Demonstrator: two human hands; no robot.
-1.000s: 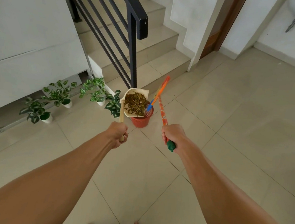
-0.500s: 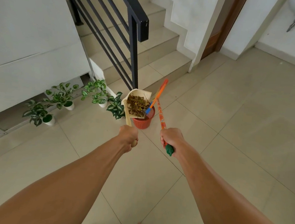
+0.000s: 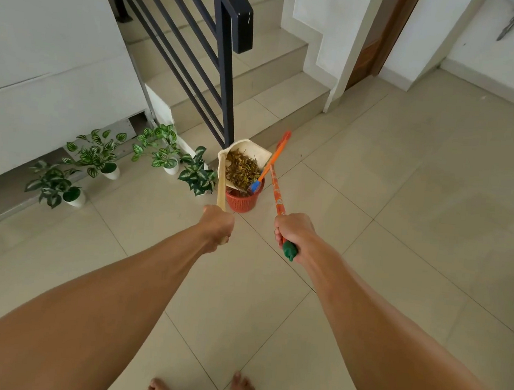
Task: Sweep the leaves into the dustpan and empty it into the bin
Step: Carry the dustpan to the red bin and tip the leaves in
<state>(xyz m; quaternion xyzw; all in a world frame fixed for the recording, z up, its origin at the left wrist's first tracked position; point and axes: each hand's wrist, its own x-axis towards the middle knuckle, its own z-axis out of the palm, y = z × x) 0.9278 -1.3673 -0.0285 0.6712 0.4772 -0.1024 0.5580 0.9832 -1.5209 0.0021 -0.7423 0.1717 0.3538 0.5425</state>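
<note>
A cream dustpan [image 3: 258,154] full of dry brown leaves [image 3: 241,170] hangs tilted over a small red basket bin [image 3: 242,200] on the floor. My left hand [image 3: 217,224] is shut on the dustpan's long wooden handle [image 3: 221,188]. My right hand [image 3: 293,230] grips the orange broom stick [image 3: 277,193], whose green end cap [image 3: 290,252] pokes out below my fist. An orange handle with a blue brush head [image 3: 256,185] crosses the stick and touches the bin's rim beside the leaves.
Several small potted plants [image 3: 100,156] line the wall left of the bin. A black stair railing [image 3: 226,67] and tiled steps [image 3: 259,80] rise behind it. A brown door [image 3: 378,40] stands at the back right. My bare feet [image 3: 201,389] are on the tiled floor.
The dustpan has tipped further over the bin, its handle swinging more upright. Both hands have drawn closer together and nearer the bin. The leaves still lie in the pan.
</note>
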